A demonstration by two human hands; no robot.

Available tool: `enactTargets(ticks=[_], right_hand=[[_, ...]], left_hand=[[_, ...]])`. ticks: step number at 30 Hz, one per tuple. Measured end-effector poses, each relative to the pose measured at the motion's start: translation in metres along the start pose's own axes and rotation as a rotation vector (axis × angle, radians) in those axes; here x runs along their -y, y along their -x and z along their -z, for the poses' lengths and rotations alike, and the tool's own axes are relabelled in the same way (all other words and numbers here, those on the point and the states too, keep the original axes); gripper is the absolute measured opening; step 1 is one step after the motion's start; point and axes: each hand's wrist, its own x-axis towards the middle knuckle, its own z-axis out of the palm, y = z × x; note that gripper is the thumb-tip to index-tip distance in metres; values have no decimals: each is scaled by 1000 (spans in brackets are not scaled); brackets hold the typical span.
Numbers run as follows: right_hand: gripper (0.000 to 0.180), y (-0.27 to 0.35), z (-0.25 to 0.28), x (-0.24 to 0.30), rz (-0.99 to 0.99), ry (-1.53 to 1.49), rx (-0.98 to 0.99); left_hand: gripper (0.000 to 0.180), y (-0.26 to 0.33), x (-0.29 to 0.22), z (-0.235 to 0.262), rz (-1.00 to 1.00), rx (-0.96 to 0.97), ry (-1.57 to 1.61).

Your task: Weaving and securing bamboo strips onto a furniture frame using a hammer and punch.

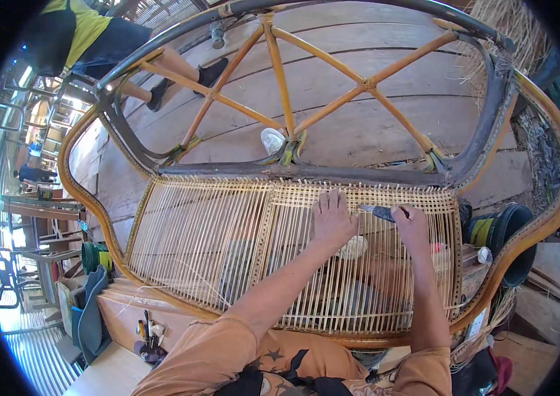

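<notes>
In front of me lies a rattan bench with a cane seat (194, 231), its thin strands strung from front to back. Along the far edge of the right half, crosswise strands form a woven band (385, 196). My left hand (334, 214) rests on that band, fingers stretched flat and apart. Just right of it, my right hand (413, 223) grips a small dark hand tool (381, 212) with a narrow pale tip pointing left, close above the weave. Its exact kind is too small to tell.
The curved frame (557, 204) rises around the seat, with crossed poles (366, 84) at the back. A dark bucket (514, 241) stands at the right. Another person's shoe (213, 71) is on the plank floor at upper left. Several tools (151, 332) stand in a holder at lower left.
</notes>
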Motion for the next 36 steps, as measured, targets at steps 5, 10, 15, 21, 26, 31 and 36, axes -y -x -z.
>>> enactTargets(ticks=[5,10,15,21,26,31,36], right_hand=[[32,-3,-3,3,3,68,95],[27,8,-3,-30,100,221,-47],[30,27,-29,18,133,272,-38],[33,18,8,-9,-160,-18,-28],[33,39,59,20,16,111,-154],[35,3,65,62,78,460,344],[34,-13,57,84,8,712,645]], left_hand=[[74,6,2,-2,67,-58,-17],[66,13,-9,-15,-25,-101,-104],[68,28,-7,-1,37,-78,-80],[69,32,-1,-6,-18,-10,-36],[71,73,-34,41,-316,435,130],[76,114,-36,42,-777,481,65],[76,123,-48,23,-837,515,72]])
